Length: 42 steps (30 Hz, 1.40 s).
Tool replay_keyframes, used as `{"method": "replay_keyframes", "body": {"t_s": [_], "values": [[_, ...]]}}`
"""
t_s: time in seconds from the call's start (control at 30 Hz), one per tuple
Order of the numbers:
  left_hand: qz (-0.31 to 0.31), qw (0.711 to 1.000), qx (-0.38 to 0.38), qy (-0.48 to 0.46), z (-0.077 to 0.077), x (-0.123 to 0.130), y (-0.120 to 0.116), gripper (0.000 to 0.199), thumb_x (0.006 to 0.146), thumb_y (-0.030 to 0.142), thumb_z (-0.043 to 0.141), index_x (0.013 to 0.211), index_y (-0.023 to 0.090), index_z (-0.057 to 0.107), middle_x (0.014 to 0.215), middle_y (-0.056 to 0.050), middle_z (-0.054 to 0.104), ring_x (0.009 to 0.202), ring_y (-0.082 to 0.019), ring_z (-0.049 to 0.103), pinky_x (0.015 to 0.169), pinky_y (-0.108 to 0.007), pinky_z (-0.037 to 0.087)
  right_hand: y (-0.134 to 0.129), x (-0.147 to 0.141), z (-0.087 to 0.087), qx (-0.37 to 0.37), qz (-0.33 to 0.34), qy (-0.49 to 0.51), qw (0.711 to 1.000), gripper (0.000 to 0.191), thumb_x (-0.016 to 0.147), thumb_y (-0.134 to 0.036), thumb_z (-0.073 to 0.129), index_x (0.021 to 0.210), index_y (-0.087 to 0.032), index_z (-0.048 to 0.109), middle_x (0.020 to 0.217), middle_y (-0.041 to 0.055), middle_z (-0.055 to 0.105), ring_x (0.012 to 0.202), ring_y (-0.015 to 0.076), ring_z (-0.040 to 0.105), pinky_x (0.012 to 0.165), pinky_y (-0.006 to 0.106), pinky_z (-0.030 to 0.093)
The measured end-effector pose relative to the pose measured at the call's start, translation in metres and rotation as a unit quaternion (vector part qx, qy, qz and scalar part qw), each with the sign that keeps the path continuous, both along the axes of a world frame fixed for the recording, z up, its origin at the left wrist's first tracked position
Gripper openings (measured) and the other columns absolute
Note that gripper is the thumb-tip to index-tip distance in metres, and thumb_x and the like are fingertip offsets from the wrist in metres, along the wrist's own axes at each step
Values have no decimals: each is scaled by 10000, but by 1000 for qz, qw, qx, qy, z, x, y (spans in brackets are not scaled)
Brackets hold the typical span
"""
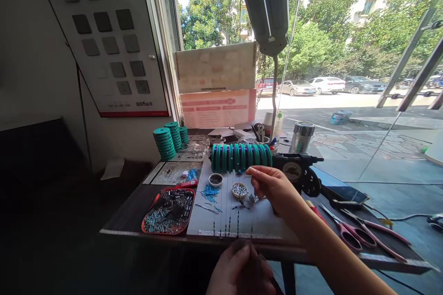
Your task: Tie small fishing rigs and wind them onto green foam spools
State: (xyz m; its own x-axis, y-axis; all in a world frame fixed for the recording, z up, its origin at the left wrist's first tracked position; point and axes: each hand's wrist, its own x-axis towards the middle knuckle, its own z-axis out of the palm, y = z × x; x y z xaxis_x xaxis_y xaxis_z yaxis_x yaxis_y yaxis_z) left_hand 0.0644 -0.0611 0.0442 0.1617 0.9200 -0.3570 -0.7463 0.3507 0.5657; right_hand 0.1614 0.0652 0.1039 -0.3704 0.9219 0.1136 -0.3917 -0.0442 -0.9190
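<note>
My right hand point(273, 186) reaches over the table with thumb and forefinger pinched just in front of a row of green spools point(240, 157) on a black shaft. Whatever lies between those fingertips is too fine to make out. Below the table's front edge, my left hand point(238, 267) is closed, its fingers curled in shadow and its contents hidden. From the spools, thin lines run down the white sheet point(207, 219), with short dark sections near its front edge. Under my right hand stands a small dish of whitish beads point(239, 189); a dish of dark beads point(215, 179) is beside it.
At left lies a red-rimmed tray point(168, 211) of small metal parts, near blue slivers point(210, 192). Stacked green spools point(164, 144) stand behind. To the right are scissors point(349, 235), pliers point(377, 235) and a phone-like dark panel point(346, 186). A metal canister point(302, 137) stands by the window.
</note>
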Motion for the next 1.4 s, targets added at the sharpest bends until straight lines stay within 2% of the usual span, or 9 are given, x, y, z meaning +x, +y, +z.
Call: {"method": "replay_keyframes", "body": {"t_s": [0.27, 0.43, 0.6, 0.77, 0.97, 1.17, 1.4], "values": [[-20, 999, 23, 16, -10, -5, 2, 250, 607, 338, 672, 594, 131, 532, 514, -64, 641, 389, -145, 577, 378, -187, 392, 1, 0, 0, 1, 2, 0, 1000, 238, 595, -354, 690, 650, -128, 640, 394, -39, 499, 315, 49, 372, 357, 203, 224], [-6, 1000, 14, 16, -16, -5, 2, 236, 606, 335, 658, 597, 140, 525, 505, -55, 633, 378, -144, 568, 368, -185, 363, 0, 0, 0, -3, -2, 1, 1000, 234, 581, -351, 697, 635, -129, 645, 390, -40, 494, 322, 50, 375, 356, 199, 232], [-14, 1000, 10, 11, -11, -6, 1, 233, 612, 340, 649, 608, 137, 533, 525, -48, 630, 396, -135, 564, 389, -194, 364, 0, 0, 0, -4, -1, 6, 1000, 230, 589, -346, 693, 639, -125, 650, 392, -38, 503, 318, 42, 379, 357, 190, 234], [-19, 998, 13, 63, -6, -9, 3, 206, 604, 309, 627, 656, 122, 560, 607, -63, 646, 462, -127, 563, 446, -214, 381, 1, -1, 1, -12, -2, 14, 1000, 241, 572, -344, 708, 636, -119, 652, 396, -34, 513, 329, 41, 390, 362, 178, 259], [14, 992, 48, 119, -21, -7, 0, 169, 639, 293, 539, 634, 124, 553, 493, -69, 622, 390, -108, 509, 406, -200, 333, 3, 1, -2, -4, 13, 15, 1000, 223, 601, -336, 701, 650, -123, 656, 411, -30, 530, 324, 43, 414, 355, 174, 273], [1, 995, 47, 91, -22, -7, 1, 174, 598, 299, 585, 582, 153, 490, 462, -51, 599, 376, -98, 484, 387, -185, 289, 3, 1, -2, -8, 18, 16, 1000, 226, 605, -335, 701, 658, -119, 655, 414, -30, 532, 326, 42, 417, 349, 167, 281], [14, 997, 14, 69, -21, -5, 0, 238, 582, 326, 642, 621, 161, 475, 489, -31, 601, 373, -91, 488, 386, -184, 289, 2, 2, -2, -8, 14, 9, 1000, 219, 613, -334, 695, 660, -125, 652, 418, -35, 531, 330, 42, 422, 357, 169, 294]]}}
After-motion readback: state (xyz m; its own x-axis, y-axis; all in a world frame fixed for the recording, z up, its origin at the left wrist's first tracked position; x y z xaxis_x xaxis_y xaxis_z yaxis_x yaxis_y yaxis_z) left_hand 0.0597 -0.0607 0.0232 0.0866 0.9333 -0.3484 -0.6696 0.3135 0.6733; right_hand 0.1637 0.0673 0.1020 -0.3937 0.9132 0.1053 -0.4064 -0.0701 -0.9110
